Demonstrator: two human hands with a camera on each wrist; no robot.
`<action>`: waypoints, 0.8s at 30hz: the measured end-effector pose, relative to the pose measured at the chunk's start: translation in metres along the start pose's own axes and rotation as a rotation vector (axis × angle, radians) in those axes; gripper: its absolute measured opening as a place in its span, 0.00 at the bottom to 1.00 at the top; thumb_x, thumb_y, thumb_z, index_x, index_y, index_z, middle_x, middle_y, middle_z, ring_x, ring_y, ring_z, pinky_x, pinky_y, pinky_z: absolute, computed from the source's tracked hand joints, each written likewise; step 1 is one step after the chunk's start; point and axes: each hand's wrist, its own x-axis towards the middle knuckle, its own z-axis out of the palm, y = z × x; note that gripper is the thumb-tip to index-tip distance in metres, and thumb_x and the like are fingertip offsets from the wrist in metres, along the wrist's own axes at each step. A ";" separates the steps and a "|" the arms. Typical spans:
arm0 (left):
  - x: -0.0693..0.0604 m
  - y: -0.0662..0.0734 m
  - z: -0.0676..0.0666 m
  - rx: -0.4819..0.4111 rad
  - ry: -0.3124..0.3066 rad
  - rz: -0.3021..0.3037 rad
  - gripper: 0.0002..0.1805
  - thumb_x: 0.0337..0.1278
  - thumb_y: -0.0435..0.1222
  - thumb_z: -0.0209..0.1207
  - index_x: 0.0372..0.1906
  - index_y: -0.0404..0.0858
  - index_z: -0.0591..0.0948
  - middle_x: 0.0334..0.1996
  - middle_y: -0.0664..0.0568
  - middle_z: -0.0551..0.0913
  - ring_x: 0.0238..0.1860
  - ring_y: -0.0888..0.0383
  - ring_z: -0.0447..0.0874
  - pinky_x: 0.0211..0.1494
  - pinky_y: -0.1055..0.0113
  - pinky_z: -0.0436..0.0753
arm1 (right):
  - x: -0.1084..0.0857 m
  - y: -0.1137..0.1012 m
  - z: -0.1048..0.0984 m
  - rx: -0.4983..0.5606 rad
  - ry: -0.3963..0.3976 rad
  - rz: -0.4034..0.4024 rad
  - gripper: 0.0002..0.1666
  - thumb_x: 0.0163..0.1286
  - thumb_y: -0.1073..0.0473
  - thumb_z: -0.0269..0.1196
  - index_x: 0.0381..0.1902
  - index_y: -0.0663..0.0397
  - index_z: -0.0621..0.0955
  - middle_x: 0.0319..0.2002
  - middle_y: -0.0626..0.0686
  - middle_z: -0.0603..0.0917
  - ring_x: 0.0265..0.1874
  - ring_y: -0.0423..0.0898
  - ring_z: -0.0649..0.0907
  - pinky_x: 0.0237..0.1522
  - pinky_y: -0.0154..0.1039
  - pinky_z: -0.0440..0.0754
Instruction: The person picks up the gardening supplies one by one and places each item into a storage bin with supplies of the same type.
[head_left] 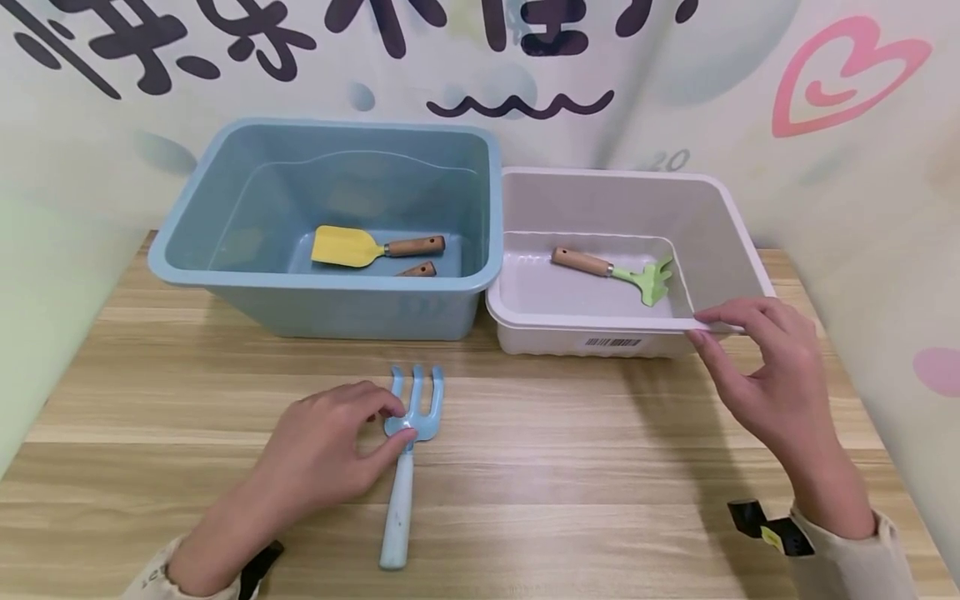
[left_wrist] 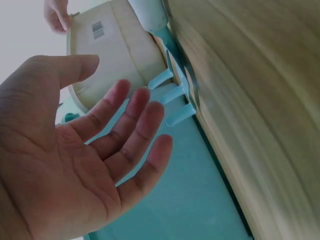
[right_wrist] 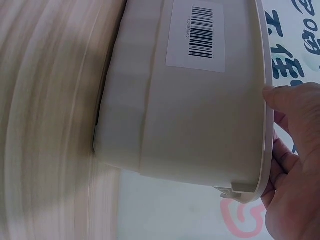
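Observation:
A light blue hand fork (head_left: pixel 398 517) lies on the wooden table, tines toward the bins. My left hand (head_left: pixel 318 446) is over its head, thumb and fingers apart; in the left wrist view the hand (left_wrist: pixel 95 150) is spread with relaxed fingers, a gap between it and the fork (left_wrist: pixel 172 94). At the right, my right hand (head_left: pixel 783 387) pinches the front rim of the white bin (head_left: pixel 551 335) near its right corner. The right wrist view shows the thumb of that hand (right_wrist: pixel 297 155) on the rim of the bin (right_wrist: pixel 200 120), its fingers at the inner side.
A blue bin (head_left: pixel 360 312) stands left of the white one, holding a yellow shovel (head_left: pixel 343 247) and another wooden handle (head_left: pixel 418 270). Inside the white bin lies a green rake (head_left: pixel 651 283) with a wooden handle. A printed backdrop (head_left: pixel 697 125) rises behind both bins.

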 end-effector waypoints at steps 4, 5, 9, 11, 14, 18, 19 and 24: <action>-0.001 0.003 0.002 0.002 -0.029 -0.008 0.10 0.58 0.51 0.75 0.39 0.54 0.88 0.32 0.66 0.85 0.31 0.69 0.80 0.33 0.69 0.80 | -0.001 0.000 -0.001 -0.003 -0.002 0.004 0.12 0.60 0.65 0.73 0.42 0.63 0.90 0.37 0.55 0.85 0.51 0.19 0.74 0.60 0.27 0.63; -0.001 0.004 0.003 0.000 -0.041 -0.008 0.10 0.58 0.51 0.74 0.39 0.54 0.88 0.32 0.66 0.85 0.31 0.69 0.80 0.33 0.69 0.80 | -0.001 0.000 -0.001 -0.005 -0.002 0.004 0.12 0.60 0.65 0.73 0.42 0.63 0.90 0.37 0.56 0.85 0.51 0.19 0.74 0.60 0.27 0.63; -0.003 0.006 0.006 -0.007 -0.103 -0.023 0.10 0.61 0.53 0.72 0.35 0.55 0.85 0.29 0.68 0.83 0.28 0.73 0.77 0.31 0.72 0.77 | -0.001 0.000 0.000 -0.006 -0.002 0.001 0.12 0.61 0.65 0.73 0.42 0.64 0.90 0.37 0.61 0.86 0.51 0.19 0.73 0.60 0.27 0.63; -0.003 0.006 0.006 -0.010 -0.143 -0.039 0.12 0.62 0.55 0.71 0.32 0.56 0.83 0.26 0.70 0.82 0.26 0.75 0.75 0.30 0.73 0.75 | -0.001 0.000 0.000 -0.008 -0.002 0.000 0.11 0.61 0.65 0.73 0.42 0.64 0.90 0.37 0.62 0.86 0.51 0.19 0.73 0.59 0.27 0.63; -0.004 0.004 0.008 -0.015 -0.203 -0.066 0.15 0.64 0.58 0.69 0.28 0.56 0.82 0.23 0.71 0.79 0.22 0.76 0.70 0.28 0.74 0.73 | -0.001 0.000 0.000 -0.009 -0.003 -0.002 0.11 0.61 0.65 0.73 0.42 0.64 0.90 0.37 0.62 0.86 0.51 0.19 0.73 0.59 0.27 0.63; -0.005 0.003 0.009 -0.007 -0.256 -0.092 0.18 0.63 0.61 0.68 0.28 0.54 0.83 0.22 0.70 0.79 0.21 0.75 0.68 0.28 0.73 0.72 | -0.001 0.000 0.001 -0.010 -0.003 -0.002 0.11 0.60 0.65 0.73 0.42 0.63 0.90 0.37 0.62 0.86 0.51 0.19 0.73 0.60 0.27 0.63; -0.005 0.004 0.010 -0.002 -0.266 -0.103 0.18 0.62 0.61 0.69 0.28 0.54 0.83 0.22 0.70 0.79 0.21 0.74 0.68 0.28 0.72 0.72 | -0.001 0.000 0.001 -0.011 -0.004 -0.002 0.11 0.61 0.65 0.73 0.42 0.63 0.90 0.37 0.62 0.86 0.51 0.19 0.73 0.60 0.27 0.63; -0.004 0.004 0.011 0.046 -0.277 -0.124 0.25 0.54 0.70 0.68 0.29 0.53 0.84 0.22 0.69 0.77 0.23 0.73 0.69 0.29 0.71 0.72 | -0.001 0.000 0.000 -0.014 -0.004 0.002 0.11 0.61 0.65 0.73 0.42 0.63 0.89 0.37 0.62 0.86 0.51 0.19 0.73 0.61 0.27 0.62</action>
